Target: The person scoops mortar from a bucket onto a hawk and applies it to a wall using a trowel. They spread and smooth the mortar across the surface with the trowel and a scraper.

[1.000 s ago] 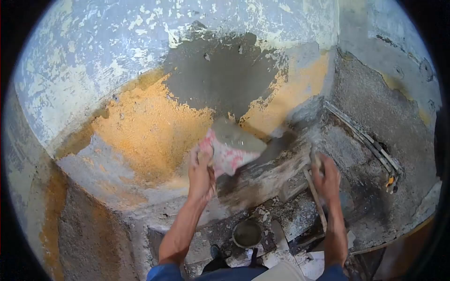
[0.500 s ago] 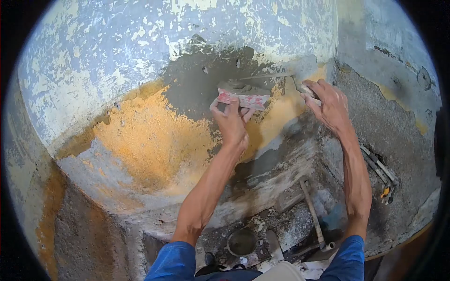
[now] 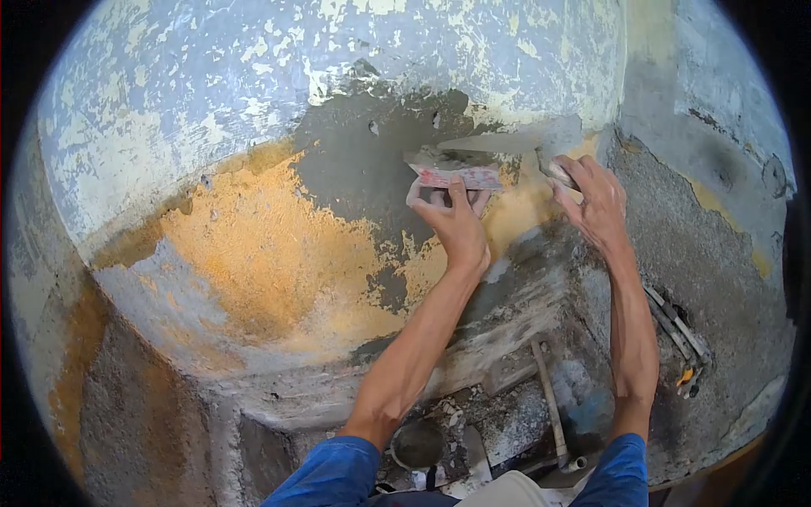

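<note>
In my left hand is a small whitish board with red marks, gripped from below, with grey mortar on its top. My right hand is closed around the handle of a trowel. The trowel's long blade points left, just above and behind the board, close to the wall. Behind both lies a dark grey patch of mortar on the wall, with a few small holes in it.
Bare orange wall spreads left of the patch, under flaking blue-white paint. Below are a bucket, a long-handled tool and rubble. Grey conduits with wire ends stick out of the rough right wall.
My left hand has moved right with the board, nearer my right hand. The trowel blade has turned, showing more of its flat face. The view has shifted slightly.
</note>
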`<control>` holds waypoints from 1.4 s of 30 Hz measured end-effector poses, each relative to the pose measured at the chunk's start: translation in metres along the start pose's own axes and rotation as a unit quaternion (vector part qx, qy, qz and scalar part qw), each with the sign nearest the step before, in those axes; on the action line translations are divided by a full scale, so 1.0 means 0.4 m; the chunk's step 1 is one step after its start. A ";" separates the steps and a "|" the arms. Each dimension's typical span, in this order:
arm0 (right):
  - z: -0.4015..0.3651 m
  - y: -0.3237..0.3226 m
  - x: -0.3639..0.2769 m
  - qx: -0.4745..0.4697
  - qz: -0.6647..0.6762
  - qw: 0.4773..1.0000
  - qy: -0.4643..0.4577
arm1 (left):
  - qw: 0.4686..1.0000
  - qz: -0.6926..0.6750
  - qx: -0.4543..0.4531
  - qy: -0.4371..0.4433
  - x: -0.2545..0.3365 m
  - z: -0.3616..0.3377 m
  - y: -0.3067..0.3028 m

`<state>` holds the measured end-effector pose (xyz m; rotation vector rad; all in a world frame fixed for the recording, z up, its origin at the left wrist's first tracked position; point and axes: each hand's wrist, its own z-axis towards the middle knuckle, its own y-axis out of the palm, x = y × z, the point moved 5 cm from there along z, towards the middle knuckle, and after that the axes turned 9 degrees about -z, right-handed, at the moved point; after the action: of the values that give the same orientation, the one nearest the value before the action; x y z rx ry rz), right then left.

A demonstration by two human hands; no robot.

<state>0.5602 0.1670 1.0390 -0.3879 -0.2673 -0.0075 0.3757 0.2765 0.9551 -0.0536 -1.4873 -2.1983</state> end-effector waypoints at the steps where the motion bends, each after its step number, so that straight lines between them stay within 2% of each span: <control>1: -0.001 -0.003 0.002 -0.001 0.001 1.000 -0.002 | 1.000 0.001 0.003 0.002 -0.005 -0.003 0.002; 6: 0.006 -0.013 0.014 0.019 0.013 0.999 -0.029 | 0.999 -0.013 -0.016 0.027 -0.035 0.004 0.007; 10: 0.017 0.001 0.022 0.008 -0.006 1.000 -0.017 | 0.998 -0.019 -0.027 0.062 -0.056 0.027 0.022; 23: 0.043 0.133 0.004 0.002 -0.017 0.999 -0.028 | 0.997 -0.029 -0.016 0.065 -0.053 0.034 0.040; 25: 0.043 0.152 0.000 0.000 -0.008 1.000 -0.019 | 0.999 -0.024 -0.018 0.040 -0.052 0.033 0.035; 28: 0.041 0.172 0.004 -0.023 0.013 0.999 0.024 | 0.999 -0.018 -0.021 0.040 -0.052 0.034 0.029; 30: 0.045 0.184 0.013 -0.072 0.050 0.994 0.072 | 0.998 -0.027 -0.022 0.044 -0.053 0.033 0.028; 34: 0.082 0.189 0.036 -0.122 0.067 0.985 0.098 | 0.998 -0.039 -0.023 0.044 -0.055 0.034 0.029; 36: 0.106 0.191 0.049 -0.179 0.108 0.969 0.132 | 0.998 -0.039 -0.027 0.048 -0.058 0.038 0.031; 40: 0.156 0.252 0.126 -0.197 0.141 0.961 0.130 | 0.997 -0.049 -0.036 0.052 -0.056 0.035 0.035; 42: 0.195 0.277 0.147 -0.252 0.173 0.946 0.107 | 0.997 -0.051 -0.031 0.048 -0.055 0.034 0.036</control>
<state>0.6034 0.3015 1.0824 -0.9339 0.0267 0.2309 0.3977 0.2923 0.9668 0.1080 -1.3980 -2.2940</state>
